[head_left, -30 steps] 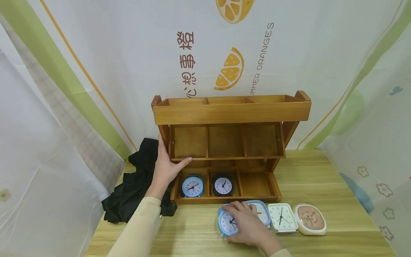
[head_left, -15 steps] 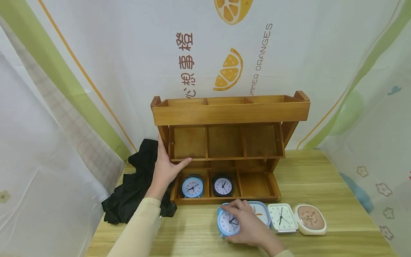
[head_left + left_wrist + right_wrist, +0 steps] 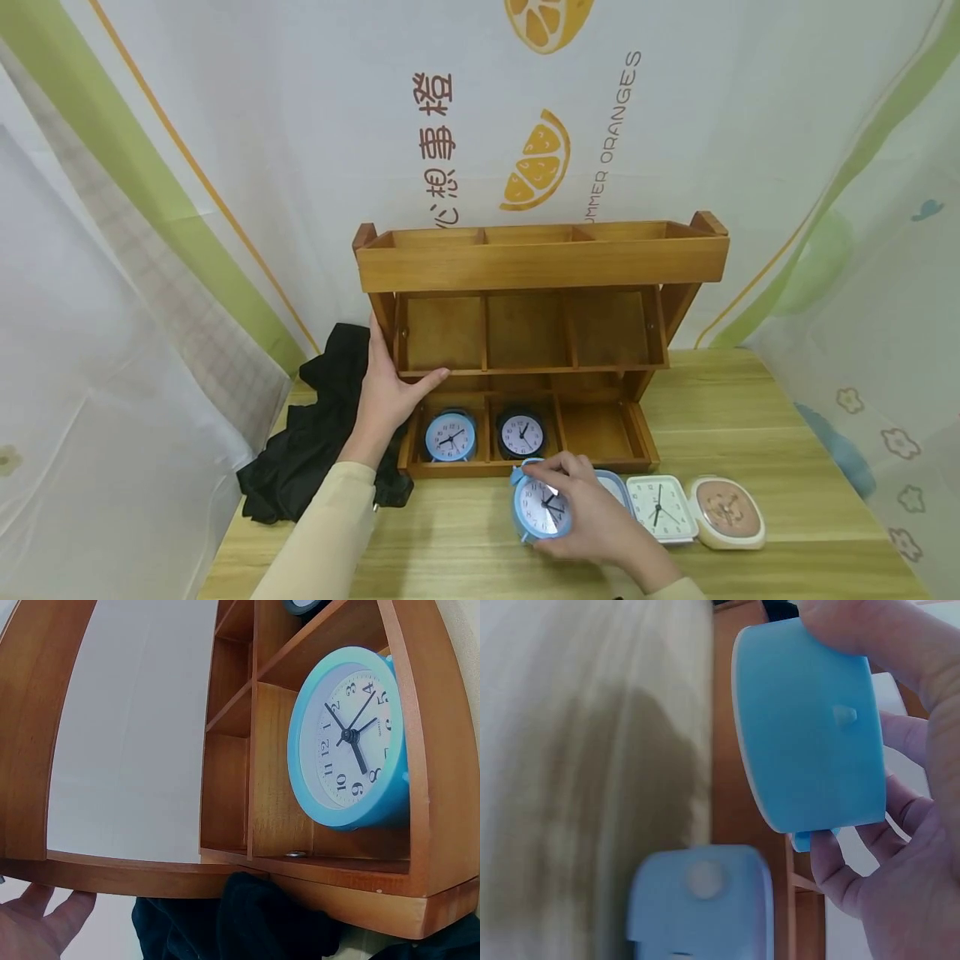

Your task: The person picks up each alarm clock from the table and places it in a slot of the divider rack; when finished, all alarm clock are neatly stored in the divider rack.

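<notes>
My right hand (image 3: 588,512) holds a round light-blue alarm clock (image 3: 542,507) above the tabletop, just in front of the wooden display rack (image 3: 543,262). The right wrist view shows thumb and fingers around the body of that clock (image 3: 810,727). At the rack's left side, my left hand (image 3: 390,400) grips the side post, its thumb across the front of the middle tray. In the bottom tray sit a blue round clock (image 3: 450,437) in the left compartment and a black round clock (image 3: 521,434) in the middle one. The left wrist view shows the blue clock (image 3: 349,739) close up.
Right of the held clock lie a blue rounded-square clock (image 3: 617,487), partly covered by my right hand, a white square clock (image 3: 662,508) and a cream clock with a brown face (image 3: 727,512). Black cloth (image 3: 315,433) is bunched left of the rack. Curtains hang behind and at both sides.
The right hand has lifted the light-blue clock and moved it slightly to the right and toward the rack. The left hand stays where it was.
</notes>
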Demonstrator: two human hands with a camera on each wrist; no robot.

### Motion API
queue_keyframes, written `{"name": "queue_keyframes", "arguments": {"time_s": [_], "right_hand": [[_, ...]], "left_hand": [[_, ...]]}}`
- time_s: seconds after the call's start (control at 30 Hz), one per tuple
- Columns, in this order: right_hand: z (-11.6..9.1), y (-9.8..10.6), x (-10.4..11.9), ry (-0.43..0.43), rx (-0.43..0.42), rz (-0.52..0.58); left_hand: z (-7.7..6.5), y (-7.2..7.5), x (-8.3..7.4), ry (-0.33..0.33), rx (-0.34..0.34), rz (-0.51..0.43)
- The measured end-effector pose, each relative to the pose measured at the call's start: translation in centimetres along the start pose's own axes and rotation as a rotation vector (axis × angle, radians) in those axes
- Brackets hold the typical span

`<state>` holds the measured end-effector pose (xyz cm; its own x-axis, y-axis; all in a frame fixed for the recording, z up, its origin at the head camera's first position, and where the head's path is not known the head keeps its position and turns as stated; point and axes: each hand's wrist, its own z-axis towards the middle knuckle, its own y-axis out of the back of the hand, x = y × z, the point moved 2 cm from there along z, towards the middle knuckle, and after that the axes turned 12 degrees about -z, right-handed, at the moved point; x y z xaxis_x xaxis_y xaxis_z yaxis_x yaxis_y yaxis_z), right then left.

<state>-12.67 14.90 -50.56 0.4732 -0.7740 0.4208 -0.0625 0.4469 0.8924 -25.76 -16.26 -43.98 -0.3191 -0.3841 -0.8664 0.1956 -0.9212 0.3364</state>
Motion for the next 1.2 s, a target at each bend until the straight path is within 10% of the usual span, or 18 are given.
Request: {"name": "queue_keyframes", "arguments": {"time_s": [1.2], "right_hand": [[3.1, 4.6, -7.0, -0.056, -0.007, -0.020]], "left_hand": [[-0.1, -0.1, 0.3, 0.006, 0.006, -0.009]]}}
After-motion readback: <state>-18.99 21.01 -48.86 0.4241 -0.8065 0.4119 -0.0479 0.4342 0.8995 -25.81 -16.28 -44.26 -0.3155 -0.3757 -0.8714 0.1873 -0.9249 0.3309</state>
